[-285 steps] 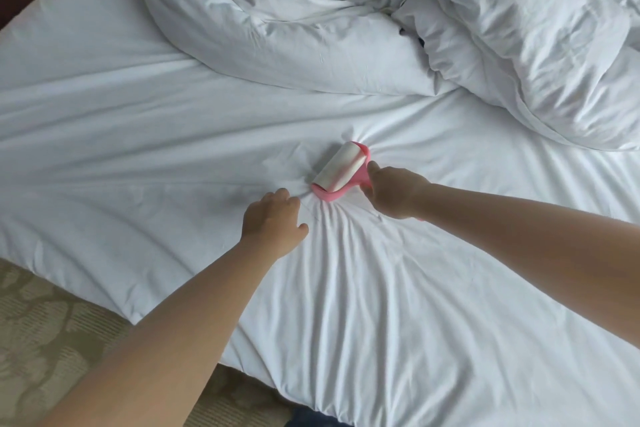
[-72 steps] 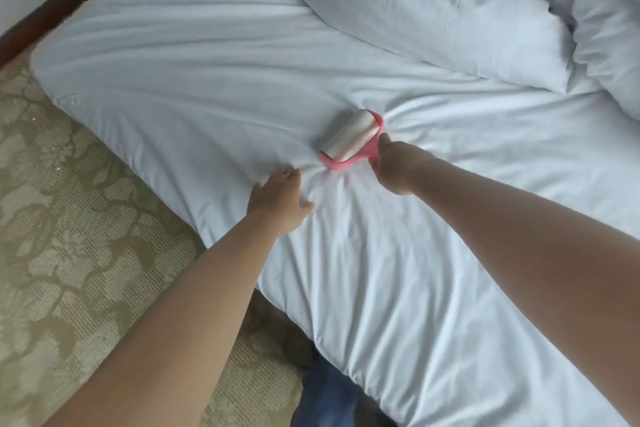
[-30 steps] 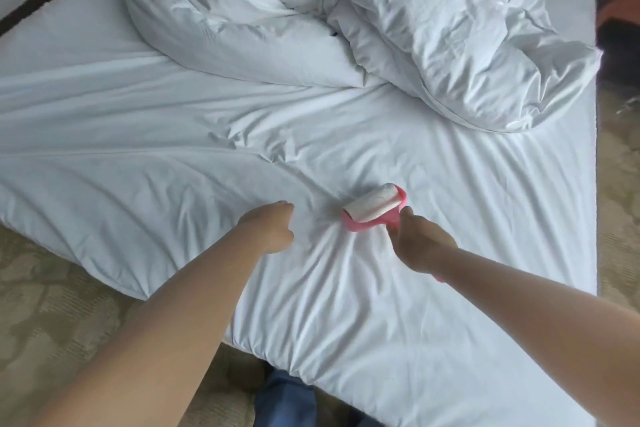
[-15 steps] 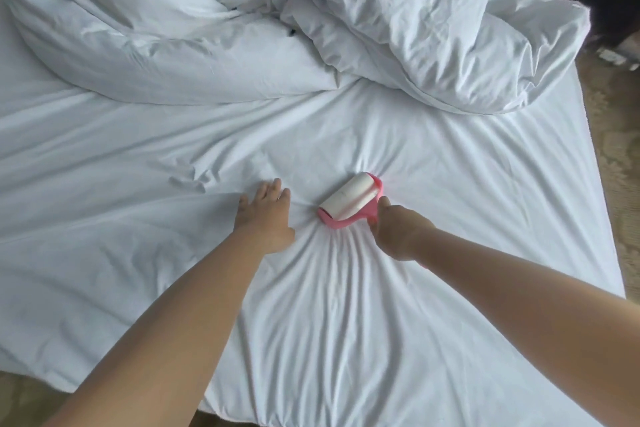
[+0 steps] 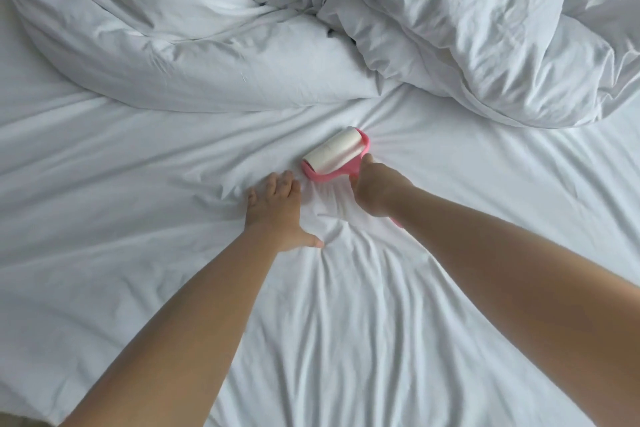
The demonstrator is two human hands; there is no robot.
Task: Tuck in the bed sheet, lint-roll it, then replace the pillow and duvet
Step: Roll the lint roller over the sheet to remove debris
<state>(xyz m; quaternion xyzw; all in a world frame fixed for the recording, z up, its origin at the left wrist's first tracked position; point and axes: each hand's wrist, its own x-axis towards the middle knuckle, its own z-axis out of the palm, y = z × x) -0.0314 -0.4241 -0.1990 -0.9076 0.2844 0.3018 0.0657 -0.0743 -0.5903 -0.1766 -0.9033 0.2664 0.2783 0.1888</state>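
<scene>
My right hand (image 5: 375,189) is wrapped around the handle of the pink plastic lint roller with a white adhesive paper roll (image 5: 334,154); the fingers are curled under and out of sight, the thumb lies along the pink frame. The roll rests on the white fabric bed sheet (image 5: 346,322), angled with its far end up and to the right, near the middle of the bed.

My left hand (image 5: 275,211) lies palm-down on the sheet just left of the roller, not touching it. Its fingers are straight and slightly spread, the thumb out to the right, pressing the cloth flat. Creases in the sheet radiate from the spot between my two hands.

The crumpled white duvet (image 5: 467,31) is heaped along the far side of the bed, well apart from the roller. A smoother white mass at upper left may be the pillow; I cannot tell.
</scene>
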